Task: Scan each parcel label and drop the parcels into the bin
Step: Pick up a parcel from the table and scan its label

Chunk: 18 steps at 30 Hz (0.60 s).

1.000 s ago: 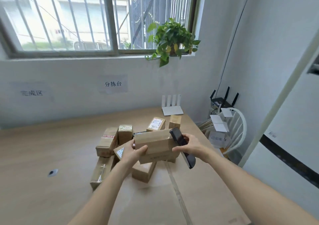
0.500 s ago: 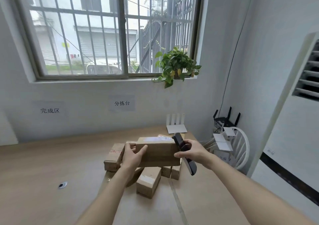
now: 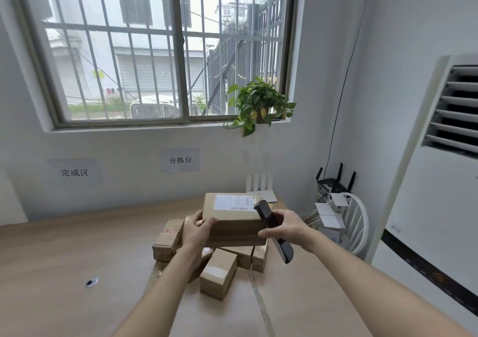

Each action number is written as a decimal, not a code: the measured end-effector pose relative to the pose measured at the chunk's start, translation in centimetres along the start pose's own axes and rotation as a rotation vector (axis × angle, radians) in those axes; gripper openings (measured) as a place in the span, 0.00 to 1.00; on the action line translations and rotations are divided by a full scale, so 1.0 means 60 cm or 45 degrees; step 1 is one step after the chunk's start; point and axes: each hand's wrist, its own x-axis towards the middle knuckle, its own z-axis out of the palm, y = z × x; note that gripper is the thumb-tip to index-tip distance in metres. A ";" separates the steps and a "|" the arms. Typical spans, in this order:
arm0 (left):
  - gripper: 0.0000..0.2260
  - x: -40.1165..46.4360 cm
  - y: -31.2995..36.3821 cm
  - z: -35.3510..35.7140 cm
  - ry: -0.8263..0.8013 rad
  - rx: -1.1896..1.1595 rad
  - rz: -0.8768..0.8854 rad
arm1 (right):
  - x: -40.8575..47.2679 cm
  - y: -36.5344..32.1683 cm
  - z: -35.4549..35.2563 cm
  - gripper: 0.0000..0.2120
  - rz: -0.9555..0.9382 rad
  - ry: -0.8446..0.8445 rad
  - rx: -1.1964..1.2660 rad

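The person holds a brown cardboard parcel [image 3: 232,223] up above the light wooden counter [image 3: 64,259], its white printed shipping label [image 3: 234,202] facing upward. The left hand [image 3: 196,229] grips the parcel's left end, thumb over the top edge and fingers curled beneath. The right hand [image 3: 284,224] is wrapped around a black handheld scanner [image 3: 271,229], which tilts with its top end just over the right edge of the label and its lower end pointing down towards the person.

Beneath the raised parcel lies a loose heap of smaller brown cardboard boxes [image 3: 218,273] on the counter, one at the left bearing red-printed tape [image 3: 169,230]. A small round metal-rimmed hole [image 3: 91,282] is set in the counter well to the left.

On the wall behind are two paper signs with Chinese characters [image 3: 180,159]. A green leafy pot plant [image 3: 258,104] sits on the sill of the barred window [image 3: 165,52]. In the right corner stand a black router [image 3: 335,181] and a white wire chair [image 3: 354,223], with a white air-conditioner cabinet [image 3: 439,155] beside them.
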 end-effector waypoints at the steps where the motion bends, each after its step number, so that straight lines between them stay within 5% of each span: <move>1: 0.23 -0.003 0.001 0.002 -0.014 -0.022 0.015 | -0.003 -0.001 -0.002 0.24 0.003 0.007 -0.002; 12: 0.25 -0.013 0.017 0.008 -0.132 -0.113 -0.022 | -0.012 -0.015 -0.030 0.31 -0.055 0.146 -0.176; 18: 0.48 -0.014 0.024 0.003 -0.280 0.052 0.029 | -0.006 -0.016 -0.039 0.32 -0.072 0.157 -0.234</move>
